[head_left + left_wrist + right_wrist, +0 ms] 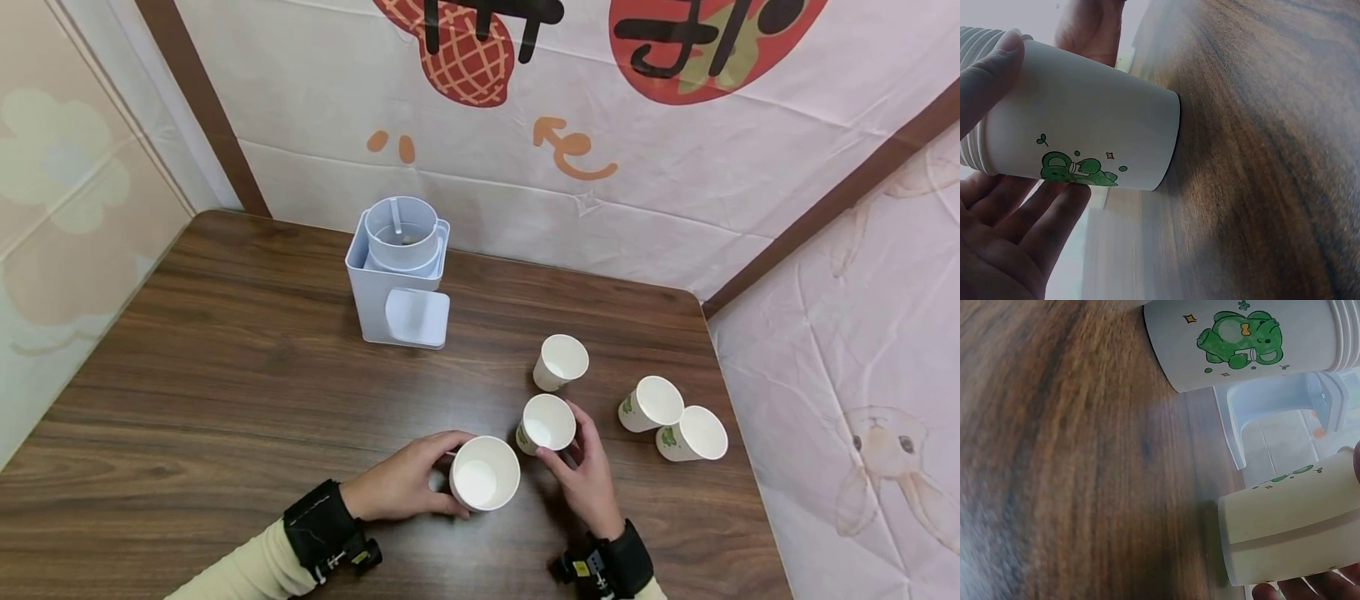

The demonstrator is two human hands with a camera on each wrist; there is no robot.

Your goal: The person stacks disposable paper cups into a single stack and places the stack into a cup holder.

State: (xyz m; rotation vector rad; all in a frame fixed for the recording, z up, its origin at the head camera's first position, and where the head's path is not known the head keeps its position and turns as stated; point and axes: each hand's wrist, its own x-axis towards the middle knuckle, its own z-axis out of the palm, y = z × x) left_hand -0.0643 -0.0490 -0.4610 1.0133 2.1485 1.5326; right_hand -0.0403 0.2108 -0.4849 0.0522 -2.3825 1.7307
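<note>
My left hand [408, 481] grips a stack of white paper cups [486, 492] near the front of the table. Several nested rims and a green bear print show on the stack [1085, 119] in the left wrist view. To the right, my right hand [591, 477] holds a single paper cup [547, 423] by its side, thumb in front and fingers behind. This cup [1291, 519] appears upright, apart from the stack, in the right wrist view. Just behind it is another paper cup [561, 362].
Two more paper cups [651, 404] stand close together at the right. A pale blue plastic box [367, 304] with a round cup-like top [402, 242] and a protruding front flap stands at the back. Printed cloth walls [450, 183] border the brown wooden table [225, 375].
</note>
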